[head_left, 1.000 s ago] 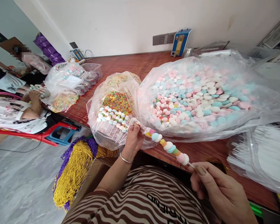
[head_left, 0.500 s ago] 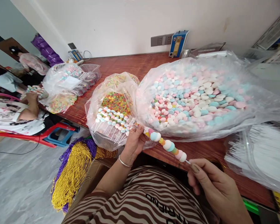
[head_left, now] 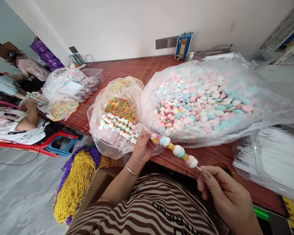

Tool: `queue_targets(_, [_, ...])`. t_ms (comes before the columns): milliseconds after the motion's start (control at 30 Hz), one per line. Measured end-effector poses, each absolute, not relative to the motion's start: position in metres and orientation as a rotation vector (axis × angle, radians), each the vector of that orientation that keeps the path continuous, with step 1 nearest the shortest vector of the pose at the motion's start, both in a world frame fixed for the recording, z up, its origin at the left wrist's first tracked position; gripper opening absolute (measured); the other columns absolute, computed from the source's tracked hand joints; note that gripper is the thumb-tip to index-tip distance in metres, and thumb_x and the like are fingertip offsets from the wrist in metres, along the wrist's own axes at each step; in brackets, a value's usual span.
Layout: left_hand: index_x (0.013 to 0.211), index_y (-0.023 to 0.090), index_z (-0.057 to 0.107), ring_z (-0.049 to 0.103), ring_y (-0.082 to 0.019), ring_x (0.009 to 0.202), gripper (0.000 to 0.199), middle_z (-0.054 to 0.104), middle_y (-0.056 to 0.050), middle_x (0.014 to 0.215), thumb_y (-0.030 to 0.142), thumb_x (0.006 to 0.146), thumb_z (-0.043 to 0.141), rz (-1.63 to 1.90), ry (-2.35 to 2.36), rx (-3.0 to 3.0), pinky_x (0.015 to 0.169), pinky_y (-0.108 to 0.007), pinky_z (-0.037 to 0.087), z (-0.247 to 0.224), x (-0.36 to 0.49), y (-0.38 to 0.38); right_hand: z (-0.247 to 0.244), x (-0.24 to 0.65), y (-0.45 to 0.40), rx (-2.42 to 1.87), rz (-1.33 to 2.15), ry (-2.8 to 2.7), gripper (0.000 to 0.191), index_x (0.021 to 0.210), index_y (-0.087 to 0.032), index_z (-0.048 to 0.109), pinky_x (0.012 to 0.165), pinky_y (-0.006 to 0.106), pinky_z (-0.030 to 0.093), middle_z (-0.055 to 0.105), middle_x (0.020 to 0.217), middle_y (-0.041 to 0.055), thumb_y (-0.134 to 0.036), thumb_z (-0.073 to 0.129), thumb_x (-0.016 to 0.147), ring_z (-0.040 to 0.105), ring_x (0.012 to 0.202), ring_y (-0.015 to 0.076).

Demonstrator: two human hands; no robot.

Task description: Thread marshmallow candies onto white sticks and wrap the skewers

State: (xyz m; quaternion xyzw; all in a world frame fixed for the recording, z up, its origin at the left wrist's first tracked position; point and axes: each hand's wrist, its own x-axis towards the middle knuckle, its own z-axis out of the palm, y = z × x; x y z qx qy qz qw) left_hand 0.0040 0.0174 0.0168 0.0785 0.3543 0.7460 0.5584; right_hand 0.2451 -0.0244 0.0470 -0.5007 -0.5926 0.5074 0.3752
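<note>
A skewer of pastel candies [head_left: 178, 151] runs slantwise in front of my body, its beads white, blue, pink and orange. My left hand [head_left: 142, 150] pinches a clear printed wrapper at the skewer's upper left end. The bare white stick at the lower right end is between the thumb and fingers of my right hand [head_left: 222, 192]. Finished-looking candy skewers [head_left: 117, 125] lie in a row on an open bag of small colourful rings [head_left: 121, 108], just left of my left hand. Behind the held skewer rests a large clear bag of pastel candies [head_left: 201, 101].
White sticks [head_left: 276, 160] lie in plastic at the right of the red-brown table [head_left: 147, 67]. A blue device [head_left: 184, 46] stands by the wall. Gold and purple bead strands [head_left: 75, 186] hang at the lower left. Other people sit at the far left.
The view has shifted slightly, so the table and bags appear a little further left. The skewer has tilted a little closer to level, and both hands keep their grip.
</note>
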Motion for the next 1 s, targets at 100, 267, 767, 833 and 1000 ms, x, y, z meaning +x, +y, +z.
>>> queue_targets(100, [0.078,0.017,0.069,0.065,-0.011,0.062,0.043,0.072,0.002,0.073,0.036,0.053,0.099,1.767,0.845,0.199,0.058,-0.021,0.054,0.016,0.005,0.017,0.045,0.247,-0.025,-1.266,1.165,-1.655,0.026,0.096,-0.024,0.066,0.05,0.025,0.047,0.064,0.062,-0.0014,-0.048,0.057,0.098,0.057,0.048,0.0133])
queue_targets(267, [0.072,0.016,0.067,0.062,-0.009,0.057,0.037,0.068,0.003,0.065,0.035,0.061,0.096,1.761,0.919,0.225,0.056,-0.02,0.051,0.015,0.006,0.017,0.036,0.252,-0.024,-1.296,0.877,-1.856,0.022,0.099,-0.026,0.069,0.055,0.028,0.052,0.072,0.072,0.0024,-0.046,0.059,0.096,0.067,0.058,0.0188])
queue_targets(767, [0.068,0.015,0.069,0.063,-0.011,0.058,0.043,0.068,0.001,0.064,0.043,0.053,0.098,1.702,0.96,0.44,0.056,-0.022,0.053,0.009,0.003,0.02,0.036,0.248,-0.017,-1.145,1.047,-1.899,0.02,0.094,-0.023,0.065,0.048,0.024,0.047,0.069,0.066,-0.0009,-0.037,0.052,0.101,0.061,0.048,0.0129])
queue_targets(833, [0.076,0.015,0.073,0.068,-0.014,0.064,0.042,0.073,-0.001,0.071,0.042,0.055,0.097,1.664,0.958,0.431,0.062,-0.024,0.056,0.011,0.007,0.021,0.031,0.248,-0.016,-1.143,0.935,-1.915,0.016,0.096,-0.023,0.066,0.052,0.025,0.051,0.073,0.073,0.0014,-0.035,0.054,0.099,0.065,0.053,0.0147])
queue_targets(1000, [0.088,0.019,0.074,0.071,-0.014,0.071,0.047,0.078,-0.002,0.084,0.039,0.054,0.098,1.662,0.96,0.413,0.069,-0.024,0.057,0.013,0.012,0.021,0.033,0.243,-0.014,-1.158,0.788,-1.963,0.013,0.096,-0.024,0.066,0.062,0.028,0.055,0.075,0.078,0.0029,-0.03,0.055,0.098,0.071,0.065,0.018])
